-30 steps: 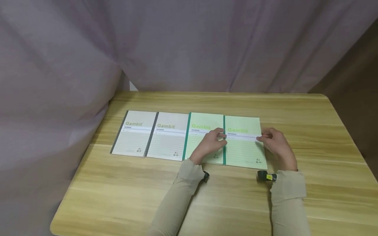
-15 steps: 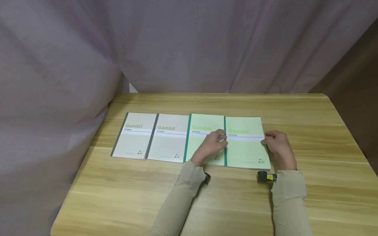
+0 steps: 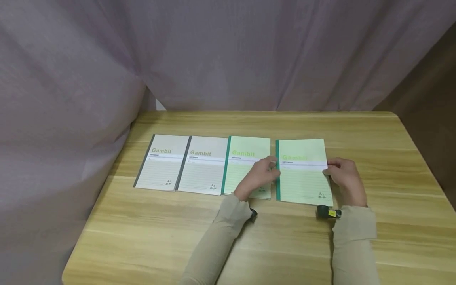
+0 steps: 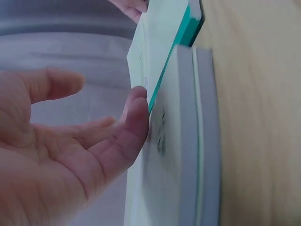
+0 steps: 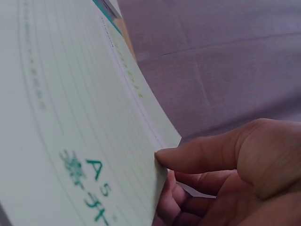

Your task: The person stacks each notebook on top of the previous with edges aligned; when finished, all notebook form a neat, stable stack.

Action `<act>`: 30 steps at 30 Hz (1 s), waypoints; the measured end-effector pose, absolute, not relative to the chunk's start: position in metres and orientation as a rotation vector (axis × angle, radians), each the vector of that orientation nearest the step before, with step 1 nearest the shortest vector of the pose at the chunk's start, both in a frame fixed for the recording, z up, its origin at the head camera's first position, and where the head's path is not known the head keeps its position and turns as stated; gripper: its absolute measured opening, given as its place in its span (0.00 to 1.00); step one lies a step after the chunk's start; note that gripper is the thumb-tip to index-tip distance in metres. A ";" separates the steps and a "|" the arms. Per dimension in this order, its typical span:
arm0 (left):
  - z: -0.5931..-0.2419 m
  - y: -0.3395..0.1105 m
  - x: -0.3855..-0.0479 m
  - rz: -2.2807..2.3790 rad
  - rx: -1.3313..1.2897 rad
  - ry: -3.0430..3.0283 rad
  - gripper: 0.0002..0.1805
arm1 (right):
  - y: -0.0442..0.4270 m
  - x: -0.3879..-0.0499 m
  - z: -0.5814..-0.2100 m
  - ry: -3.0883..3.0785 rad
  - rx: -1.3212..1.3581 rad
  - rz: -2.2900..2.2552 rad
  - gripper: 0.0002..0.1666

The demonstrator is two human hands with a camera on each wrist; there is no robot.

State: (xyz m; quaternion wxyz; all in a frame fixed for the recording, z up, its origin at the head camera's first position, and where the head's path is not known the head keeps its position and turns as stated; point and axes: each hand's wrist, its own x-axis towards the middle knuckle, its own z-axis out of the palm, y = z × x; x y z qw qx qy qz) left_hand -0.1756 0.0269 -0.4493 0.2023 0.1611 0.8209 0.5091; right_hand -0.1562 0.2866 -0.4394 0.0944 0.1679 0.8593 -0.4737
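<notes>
In the head view, my right hand (image 3: 345,177) pinches the right edge of the rightmost green notebook (image 3: 303,182). The right wrist view shows the thumb on its cover (image 5: 75,117) and the fingers beneath. My left hand (image 3: 258,178) lies over the other green notebook (image 3: 247,144), its fingertips near the dark green spine (image 3: 278,190). In the left wrist view, the left hand (image 4: 70,141) has its thumb apart and bent fingers against the near notebook (image 4: 164,188), which shows two layers at its edge. Whether it also touches the spine, I cannot tell.
Two pale notebooks with dark spines, one far left (image 3: 162,170) and one beside it (image 3: 203,174), lie left of the green ones. All rest on a wooden table (image 3: 160,237). Grey-purple curtain (image 3: 213,59) hangs behind the table and along its left side.
The rightmost green notebook has moved right with my right hand, and a gap now parts it from the other green one. My left hand has shifted slightly right.
</notes>
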 end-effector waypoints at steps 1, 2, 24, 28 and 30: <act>-0.449 0.029 -0.175 1.412 0.459 2.296 0.30 | 0.287 -0.156 -0.439 2.550 0.511 -1.401 0.29; -0.449 0.030 -0.174 1.402 0.463 2.299 0.31 | 0.287 -0.155 -0.438 2.549 0.517 -1.402 0.28; -0.451 0.042 -0.174 1.558 0.263 2.289 0.33 | 0.290 -0.152 -0.432 2.447 0.519 -1.429 0.33; -0.452 0.045 -0.175 1.632 0.225 2.204 0.34 | 0.290 -0.153 -0.431 2.445 0.517 -1.464 0.34; -0.453 0.047 -0.175 1.662 0.200 2.166 0.32 | 0.289 -0.153 -0.431 2.441 0.503 -1.466 0.34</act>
